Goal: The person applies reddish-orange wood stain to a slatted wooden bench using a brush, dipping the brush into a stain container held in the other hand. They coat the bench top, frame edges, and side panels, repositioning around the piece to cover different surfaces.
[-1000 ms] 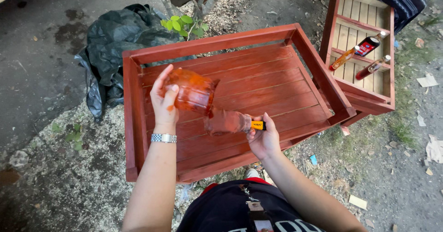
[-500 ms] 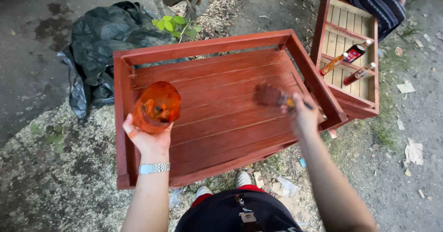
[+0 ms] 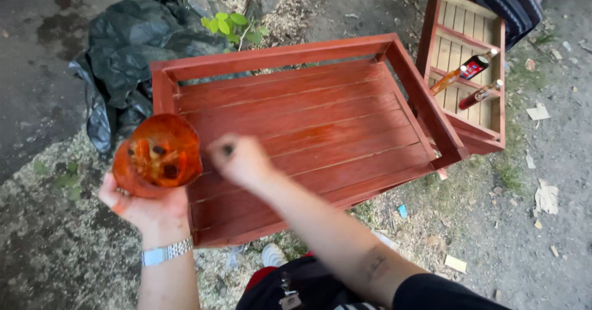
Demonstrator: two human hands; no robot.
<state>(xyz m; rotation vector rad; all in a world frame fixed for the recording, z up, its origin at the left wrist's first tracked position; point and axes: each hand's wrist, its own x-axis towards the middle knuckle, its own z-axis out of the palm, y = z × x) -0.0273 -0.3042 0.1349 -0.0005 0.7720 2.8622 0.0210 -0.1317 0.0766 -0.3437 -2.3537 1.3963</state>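
My left hand (image 3: 148, 208) grips an orange-stained plastic container (image 3: 157, 156) from below, its open mouth tipped toward me, over the left end of a red-brown slatted wooden frame (image 3: 277, 54). A metal watch (image 3: 163, 252) is on that wrist. My right hand (image 3: 243, 159) is blurred and closed in a fist just right of the container, above the frame's slats. Only a dark bit of the paintbrush (image 3: 228, 150) shows in its fingers. The slats look freshly stained and glossy.
A second wooden frame (image 3: 493, 69) lies at the right with two bottles (image 3: 475, 66) on it, and another person in striped clothing (image 3: 512, 2) is beside it. A black plastic bag (image 3: 129, 45) and a green plant (image 3: 231, 26) lie behind. Paper scraps litter the ground.
My right hand swept with the brush from the frame's right side across to the container on the left. My left hand kept the container and tipped its mouth toward me.
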